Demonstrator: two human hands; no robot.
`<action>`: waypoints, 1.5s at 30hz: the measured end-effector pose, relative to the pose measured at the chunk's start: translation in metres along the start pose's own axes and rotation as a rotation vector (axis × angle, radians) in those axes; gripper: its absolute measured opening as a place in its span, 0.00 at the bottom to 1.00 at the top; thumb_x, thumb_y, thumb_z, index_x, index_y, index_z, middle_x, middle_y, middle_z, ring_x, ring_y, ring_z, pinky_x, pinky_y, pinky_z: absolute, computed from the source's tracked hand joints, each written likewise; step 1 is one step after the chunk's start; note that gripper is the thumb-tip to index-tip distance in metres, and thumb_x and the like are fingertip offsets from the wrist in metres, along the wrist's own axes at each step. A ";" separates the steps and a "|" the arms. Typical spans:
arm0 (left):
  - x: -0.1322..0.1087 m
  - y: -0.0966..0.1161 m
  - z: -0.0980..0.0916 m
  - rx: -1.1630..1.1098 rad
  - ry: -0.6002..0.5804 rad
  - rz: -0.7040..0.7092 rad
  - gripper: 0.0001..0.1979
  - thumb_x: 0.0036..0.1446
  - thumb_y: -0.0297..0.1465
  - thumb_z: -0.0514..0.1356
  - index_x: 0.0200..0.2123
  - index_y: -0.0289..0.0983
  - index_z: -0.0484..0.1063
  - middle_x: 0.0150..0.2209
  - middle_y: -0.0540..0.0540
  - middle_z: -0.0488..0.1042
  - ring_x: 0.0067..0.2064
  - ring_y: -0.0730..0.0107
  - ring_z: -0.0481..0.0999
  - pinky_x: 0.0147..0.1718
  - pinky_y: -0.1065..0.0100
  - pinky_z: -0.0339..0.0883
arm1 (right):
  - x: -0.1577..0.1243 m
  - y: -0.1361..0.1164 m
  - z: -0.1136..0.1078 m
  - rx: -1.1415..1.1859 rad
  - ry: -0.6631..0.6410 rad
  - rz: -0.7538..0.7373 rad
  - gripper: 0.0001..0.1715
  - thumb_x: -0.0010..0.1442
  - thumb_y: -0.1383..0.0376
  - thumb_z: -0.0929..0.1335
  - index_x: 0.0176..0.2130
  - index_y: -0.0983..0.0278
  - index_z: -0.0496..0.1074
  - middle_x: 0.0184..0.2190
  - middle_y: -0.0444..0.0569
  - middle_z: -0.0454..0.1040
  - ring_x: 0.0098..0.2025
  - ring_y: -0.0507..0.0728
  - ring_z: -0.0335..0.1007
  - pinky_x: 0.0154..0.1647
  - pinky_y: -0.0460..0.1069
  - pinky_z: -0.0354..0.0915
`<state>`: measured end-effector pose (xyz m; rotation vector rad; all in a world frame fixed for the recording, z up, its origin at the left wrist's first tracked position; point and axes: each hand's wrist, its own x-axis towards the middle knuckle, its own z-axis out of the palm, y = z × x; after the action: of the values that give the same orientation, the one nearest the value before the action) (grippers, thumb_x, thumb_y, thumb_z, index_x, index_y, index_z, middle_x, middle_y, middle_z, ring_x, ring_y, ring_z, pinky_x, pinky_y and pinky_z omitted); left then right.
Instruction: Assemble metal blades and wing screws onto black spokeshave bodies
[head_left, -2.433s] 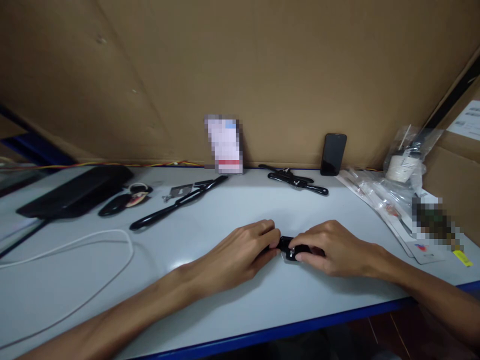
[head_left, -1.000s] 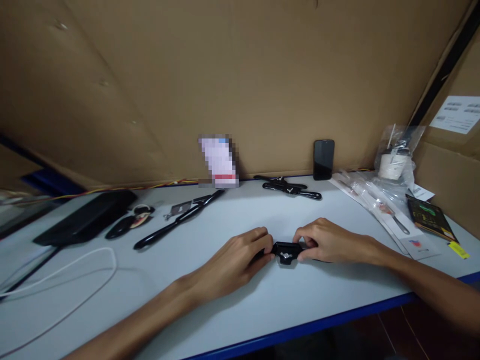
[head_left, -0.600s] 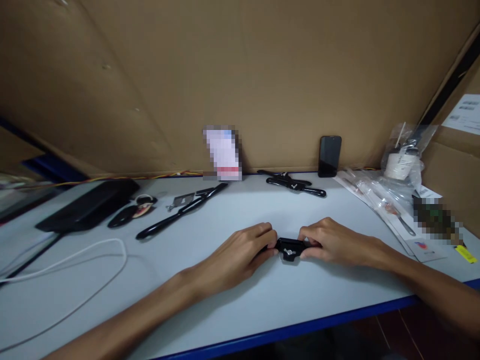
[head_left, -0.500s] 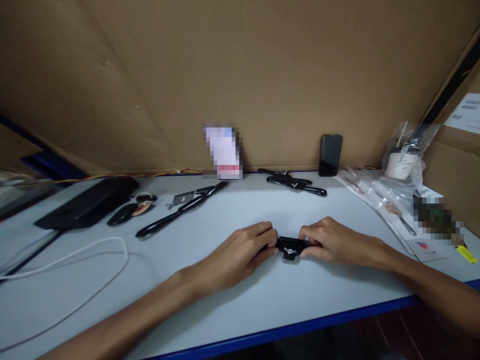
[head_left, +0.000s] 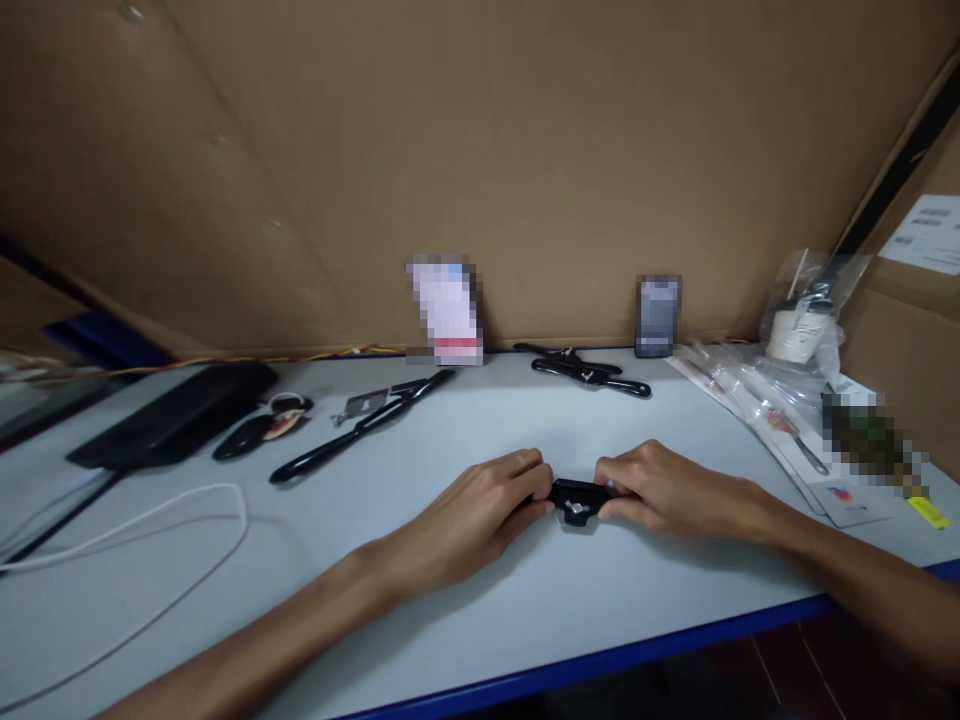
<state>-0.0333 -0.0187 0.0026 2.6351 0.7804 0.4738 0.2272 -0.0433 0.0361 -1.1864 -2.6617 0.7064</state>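
A black spokeshave (head_left: 579, 497) with a silver wing-shaped screw at its centre is held level just over the table. My left hand (head_left: 495, 505) is closed round its left handle. Closed on the right handle is my right hand (head_left: 652, 487), thumb below and fingers above. Both handles are mostly hidden by the fingers. Beyond my hands, two more black spokeshaves (head_left: 589, 374) lie crossed near the back wall. Left of them rests a long black spokeshave body (head_left: 360, 430), beside a loose metal blade (head_left: 365, 403) with small screws.
Two phones, one blurred (head_left: 454, 310) and one dark-edged (head_left: 658, 316), lean on the cardboard wall. A black box-like device (head_left: 176, 415), keys (head_left: 262, 425) and a white cable (head_left: 241, 520) lie left. Plastic-packed brushes (head_left: 776, 420) and a bagged white container (head_left: 799, 335) stand right.
The right-hand phone's screen has lit up. Both hands keep their hold on the spokeshave, which has barely moved; the view has shifted slightly.
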 end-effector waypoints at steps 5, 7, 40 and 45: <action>0.000 -0.002 0.001 -0.010 0.014 -0.003 0.09 0.71 0.27 0.51 0.35 0.39 0.66 0.36 0.48 0.70 0.33 0.67 0.71 0.32 0.67 0.63 | 0.001 0.002 0.001 -0.108 0.023 -0.023 0.03 0.67 0.67 0.70 0.40 0.66 0.75 0.32 0.48 0.77 0.32 0.55 0.69 0.34 0.48 0.59; 0.001 -0.003 0.001 -0.006 0.014 -0.005 0.09 0.71 0.28 0.51 0.35 0.39 0.65 0.36 0.48 0.70 0.34 0.66 0.71 0.33 0.67 0.63 | 0.001 0.004 0.001 -0.156 0.051 -0.037 0.05 0.67 0.66 0.70 0.42 0.66 0.76 0.36 0.50 0.78 0.35 0.56 0.71 0.36 0.49 0.60; -0.024 -0.130 -0.048 0.477 -0.003 -1.010 0.36 0.73 0.51 0.40 0.73 0.33 0.52 0.73 0.24 0.51 0.72 0.25 0.53 0.58 0.25 0.56 | 0.005 0.078 0.004 -0.590 0.430 0.096 0.23 0.70 0.64 0.65 0.61 0.69 0.72 0.57 0.64 0.74 0.59 0.70 0.71 0.56 0.64 0.71; -0.022 -0.120 -0.035 0.447 -0.047 -0.903 0.38 0.72 0.51 0.41 0.73 0.30 0.51 0.73 0.22 0.50 0.73 0.28 0.51 0.62 0.28 0.54 | 0.006 0.067 0.009 -0.602 0.394 0.120 0.25 0.71 0.65 0.65 0.65 0.66 0.69 0.58 0.61 0.75 0.60 0.69 0.71 0.57 0.65 0.71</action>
<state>-0.1196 0.0714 -0.0213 2.2668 2.0781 -0.0287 0.2655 -0.0033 -0.0035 -1.4329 -2.5297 -0.3326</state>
